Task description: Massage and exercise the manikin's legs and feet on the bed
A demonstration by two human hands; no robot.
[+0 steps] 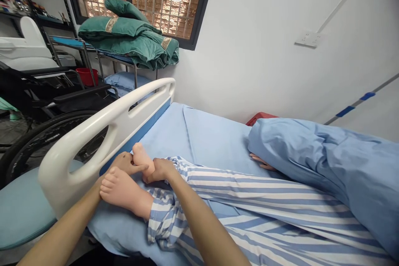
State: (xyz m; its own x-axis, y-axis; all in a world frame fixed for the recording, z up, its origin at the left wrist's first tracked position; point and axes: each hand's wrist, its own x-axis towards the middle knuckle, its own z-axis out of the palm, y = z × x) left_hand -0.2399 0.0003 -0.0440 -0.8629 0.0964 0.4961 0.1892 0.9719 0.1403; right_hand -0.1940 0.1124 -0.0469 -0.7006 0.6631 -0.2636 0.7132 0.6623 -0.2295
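Note:
A figure in blue-and-white striped trousers (pixel 249 187) lies on the bed; person or manikin, I cannot tell. My right hand (pixel 162 169) is wrapped round the ankle of the far foot (pixel 142 158), just below the trouser cuff. On the toe side, my left hand (pixel 126 163) grips the same foot, its thumb across the upper surface and its other fingers partly hidden. The near foot (pixel 124 191) is bare, rests on the bed in front of my left wrist and points toward the footboard. Both feet are smooth and pale pink.
A white footboard (pixel 102 120) closes the bed's left end, with a wheelchair (pixel 62 108) beyond it. Blue bedding (pixel 311 153) covers the figure's upper part, fingers (pixel 263 162) showing at its edge. Green folded quilts (pixel 131 37) lie on a rack by the window.

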